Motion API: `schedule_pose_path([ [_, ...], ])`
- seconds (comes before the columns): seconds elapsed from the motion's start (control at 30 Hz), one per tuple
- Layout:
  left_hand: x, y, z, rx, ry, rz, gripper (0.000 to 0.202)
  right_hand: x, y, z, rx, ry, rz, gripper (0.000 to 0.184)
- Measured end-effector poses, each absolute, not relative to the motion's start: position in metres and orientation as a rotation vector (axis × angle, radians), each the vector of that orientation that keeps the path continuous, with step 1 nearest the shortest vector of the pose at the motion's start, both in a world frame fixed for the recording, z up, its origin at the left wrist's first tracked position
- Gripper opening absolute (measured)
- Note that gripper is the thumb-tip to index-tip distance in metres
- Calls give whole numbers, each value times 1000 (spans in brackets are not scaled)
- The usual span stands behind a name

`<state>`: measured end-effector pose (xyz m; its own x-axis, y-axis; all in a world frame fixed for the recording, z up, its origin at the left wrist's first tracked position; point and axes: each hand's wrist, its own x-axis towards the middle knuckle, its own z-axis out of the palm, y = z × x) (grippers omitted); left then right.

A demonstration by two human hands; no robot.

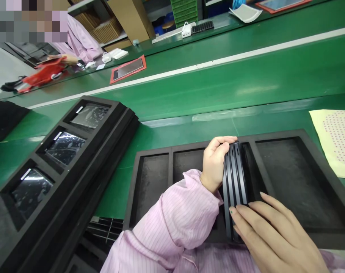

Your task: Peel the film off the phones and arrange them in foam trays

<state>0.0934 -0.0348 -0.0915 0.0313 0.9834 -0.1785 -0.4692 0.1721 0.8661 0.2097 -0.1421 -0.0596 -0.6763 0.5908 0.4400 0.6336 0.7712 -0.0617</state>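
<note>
My left hand [216,163] is curled round the far end of a stack of three dark slim devices [234,178] standing on edge. My right hand [272,235] presses its flat fingers against the near end of the same stack. The stack stands in a black foam tray [303,136] with several compartments, in front of me on the green bench. Both my sleeves are pink.
A stack of black foam trays [104,151] holding shiny wrapped panels [65,147] lies to the left. A cream perforated sheet [336,140] lies at the right. A green conveyor belt [218,83] runs behind, carrying a red-framed panel [128,69]. A person in pink [81,41] works at the far left.
</note>
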Motion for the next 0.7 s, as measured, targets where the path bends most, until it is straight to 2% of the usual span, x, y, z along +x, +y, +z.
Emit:
schedule_pose_path([
  [0.7, 93, -33, -93, 724, 945, 1278, 13, 206, -137, -44, -831, -2582, -245, 49],
])
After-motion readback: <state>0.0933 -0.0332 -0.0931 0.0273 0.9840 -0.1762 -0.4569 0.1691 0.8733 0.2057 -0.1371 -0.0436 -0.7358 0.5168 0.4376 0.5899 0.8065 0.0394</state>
